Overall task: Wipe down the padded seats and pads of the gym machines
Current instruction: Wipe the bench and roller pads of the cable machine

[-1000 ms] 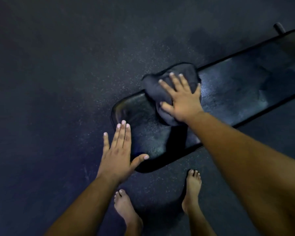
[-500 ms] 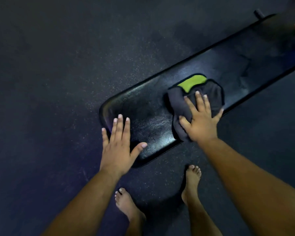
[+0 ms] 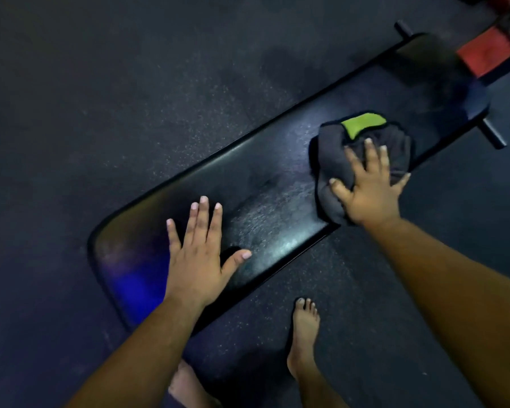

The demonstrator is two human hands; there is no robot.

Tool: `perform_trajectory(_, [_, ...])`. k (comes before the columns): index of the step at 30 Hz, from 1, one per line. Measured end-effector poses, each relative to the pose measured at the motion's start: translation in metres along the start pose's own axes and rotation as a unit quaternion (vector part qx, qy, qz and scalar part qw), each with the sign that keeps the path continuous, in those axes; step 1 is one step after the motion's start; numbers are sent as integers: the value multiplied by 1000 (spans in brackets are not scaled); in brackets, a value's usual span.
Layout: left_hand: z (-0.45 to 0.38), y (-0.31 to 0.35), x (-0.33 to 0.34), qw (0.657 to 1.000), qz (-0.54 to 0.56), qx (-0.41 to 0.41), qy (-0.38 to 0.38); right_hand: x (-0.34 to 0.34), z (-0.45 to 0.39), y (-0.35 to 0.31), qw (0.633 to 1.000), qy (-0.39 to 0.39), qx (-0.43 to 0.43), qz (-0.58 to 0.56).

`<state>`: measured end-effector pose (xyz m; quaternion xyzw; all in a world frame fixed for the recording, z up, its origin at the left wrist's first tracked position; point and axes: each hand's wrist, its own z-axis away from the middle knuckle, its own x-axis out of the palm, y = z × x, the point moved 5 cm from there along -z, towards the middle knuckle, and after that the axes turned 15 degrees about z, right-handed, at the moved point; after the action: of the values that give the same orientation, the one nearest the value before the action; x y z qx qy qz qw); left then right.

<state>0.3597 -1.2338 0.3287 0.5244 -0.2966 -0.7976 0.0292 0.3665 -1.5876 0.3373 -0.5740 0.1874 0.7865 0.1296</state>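
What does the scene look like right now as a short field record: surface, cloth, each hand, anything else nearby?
surface: long black padded bench, glossy, lying over dark speckled floor
cloth: bunched dark grey cloth with a green patch, on the bench's far half
right hand: right hand pressed flat on the cloth, fingers spread
left hand: left hand flat on the bench's near end, fingers straight
nearby: red pad past the far end; bare foot on the floor

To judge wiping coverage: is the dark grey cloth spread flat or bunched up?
Bunched up: the dark grey cloth forms a thick crumpled wad under the right hand.
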Motion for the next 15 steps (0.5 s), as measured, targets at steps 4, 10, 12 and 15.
perform_trajectory(4, [-32,34,10,1000,-20,4,-7,13,65,-66,991,52,-116,31])
perform_trajectory(10, [-85,84,28,999,-31,25,-18,12,0,11,954,90,-279,59])
perform_trajectory(12, [-100,99,33,998,-42,30,-26,11,-59,81,982,41,-179,45])
perform_trajectory(15, [-121,124,40,998,-38,22,-35,4,-93,133,999,27,-17,-43])
